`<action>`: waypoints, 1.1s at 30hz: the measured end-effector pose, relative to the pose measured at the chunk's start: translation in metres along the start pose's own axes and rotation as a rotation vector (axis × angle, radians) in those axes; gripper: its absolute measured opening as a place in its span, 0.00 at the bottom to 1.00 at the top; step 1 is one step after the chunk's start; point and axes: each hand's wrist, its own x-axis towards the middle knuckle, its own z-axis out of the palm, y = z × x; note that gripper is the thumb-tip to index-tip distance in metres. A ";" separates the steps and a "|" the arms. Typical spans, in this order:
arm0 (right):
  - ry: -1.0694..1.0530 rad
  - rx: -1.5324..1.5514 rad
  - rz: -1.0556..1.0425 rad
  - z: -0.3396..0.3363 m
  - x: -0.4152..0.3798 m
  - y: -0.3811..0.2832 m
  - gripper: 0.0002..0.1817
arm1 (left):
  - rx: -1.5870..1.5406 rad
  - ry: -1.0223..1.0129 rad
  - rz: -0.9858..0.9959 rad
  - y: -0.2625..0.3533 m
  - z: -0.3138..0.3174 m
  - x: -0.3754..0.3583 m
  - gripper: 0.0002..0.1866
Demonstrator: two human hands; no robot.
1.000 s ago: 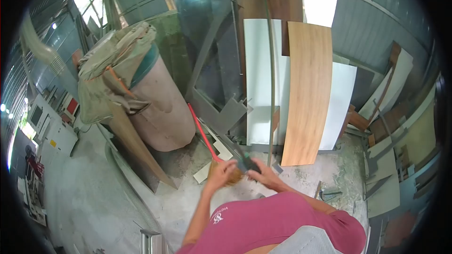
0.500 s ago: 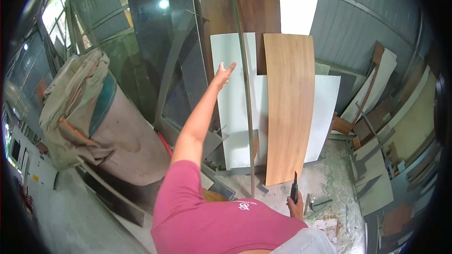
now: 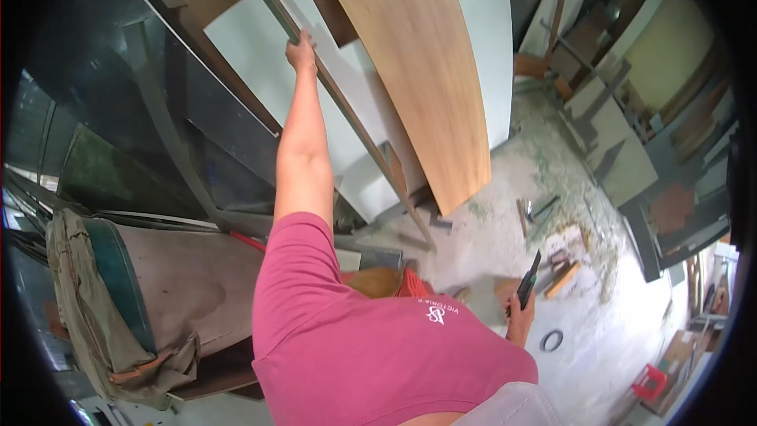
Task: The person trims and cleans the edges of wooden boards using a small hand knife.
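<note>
Left hand [image 3: 300, 50] now on strip [image 3: 347, 110] — boards behind

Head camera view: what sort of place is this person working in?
Probably a woodworking or panel shop: wood and white boards lean against the wall, offcuts litter the dusty concrete floor, and a big dust-collector bag stands nearby.

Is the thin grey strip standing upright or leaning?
Leaning: the thin grey strip slants from the floor toward the stacked panels, with the left hand on it.

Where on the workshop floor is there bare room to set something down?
Bare concrete floor lies between the leaning wood-grain panel and the scraps near the knife. Crowded: offcuts stacked at the right, sheets behind the thin strip.
</note>
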 end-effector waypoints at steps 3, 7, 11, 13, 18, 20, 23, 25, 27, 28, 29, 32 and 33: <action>0.030 0.027 -0.012 -0.003 -0.009 0.002 0.12 | -0.085 0.016 0.018 -0.004 0.003 -0.006 0.17; 0.105 0.040 0.006 -0.009 -0.013 0.019 0.13 | -0.162 -0.134 -0.102 0.027 -0.006 -0.034 0.19; 0.143 0.020 0.037 -0.030 -0.029 0.040 0.14 | -0.259 -0.368 -0.111 0.069 -0.004 -0.089 0.19; 0.150 0.088 0.025 -0.039 -0.039 0.054 0.17 | -0.309 -0.452 -0.106 0.108 0.002 -0.142 0.20; 0.226 0.131 0.081 -0.094 -0.076 0.096 0.21 | -0.316 -0.702 -0.050 0.186 0.019 -0.279 0.24; 0.312 0.172 0.097 -0.114 -0.093 0.111 0.22 | -0.302 -0.802 -0.038 0.209 0.028 -0.330 0.26; 0.381 0.194 0.078 -0.151 -0.126 0.148 0.23 | -0.219 -0.892 0.030 0.238 0.042 -0.410 0.29; 0.465 0.210 0.039 -0.171 -0.142 0.181 0.23 | -0.204 -0.926 0.072 0.252 0.058 -0.462 0.26; 0.568 0.241 0.064 -0.193 -0.158 0.202 0.23 | -0.216 -0.991 0.099 0.277 0.075 -0.524 0.24; 0.561 0.230 0.094 -0.186 -0.160 0.205 0.22 | -0.204 -1.026 0.078 0.269 0.088 -0.535 0.24; 0.596 0.257 0.114 -0.189 -0.174 0.213 0.22 | -0.204 -1.049 0.080 0.272 0.089 -0.554 0.25; 0.657 0.346 0.231 -0.183 -0.202 0.210 0.22 | -0.192 -1.151 0.043 0.260 0.112 -0.582 0.26; 0.663 0.346 0.251 -0.181 -0.205 0.204 0.22 | -0.172 -1.192 0.046 0.259 0.124 -0.591 0.25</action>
